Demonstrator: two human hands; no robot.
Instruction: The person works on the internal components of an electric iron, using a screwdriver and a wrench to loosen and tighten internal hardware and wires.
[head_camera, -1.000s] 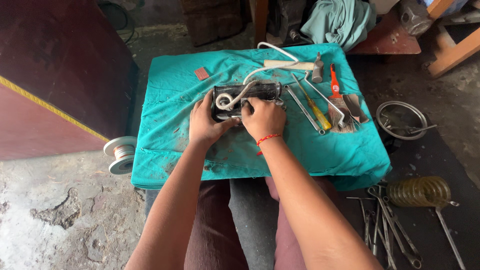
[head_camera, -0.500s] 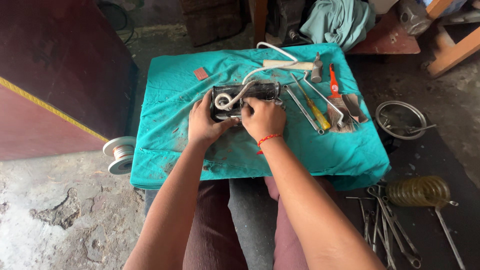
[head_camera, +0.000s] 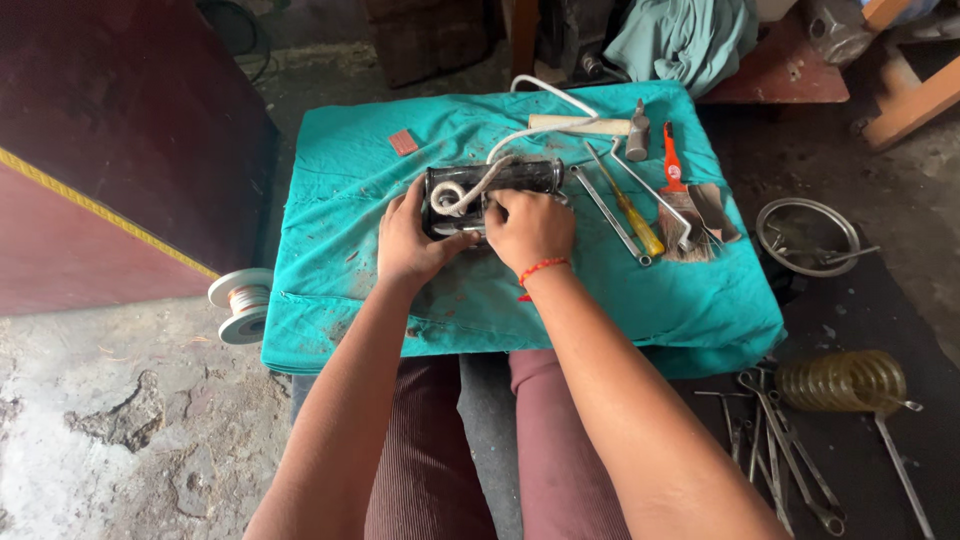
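Black device (head_camera: 500, 185) – gripped between left hand (head_camera: 415, 235), right hand (head_camera: 528, 228).

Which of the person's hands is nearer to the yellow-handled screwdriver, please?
Right. The right hand lies just left of the yellow-handled screwdriver; the left hand is farther left, beyond it.

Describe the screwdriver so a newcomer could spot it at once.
Start at the teal cloth covering the low table, then look just right of the right hand to the row of tools. The screwdriver lies diagonally between two spanners; it alone has a yellow handle.
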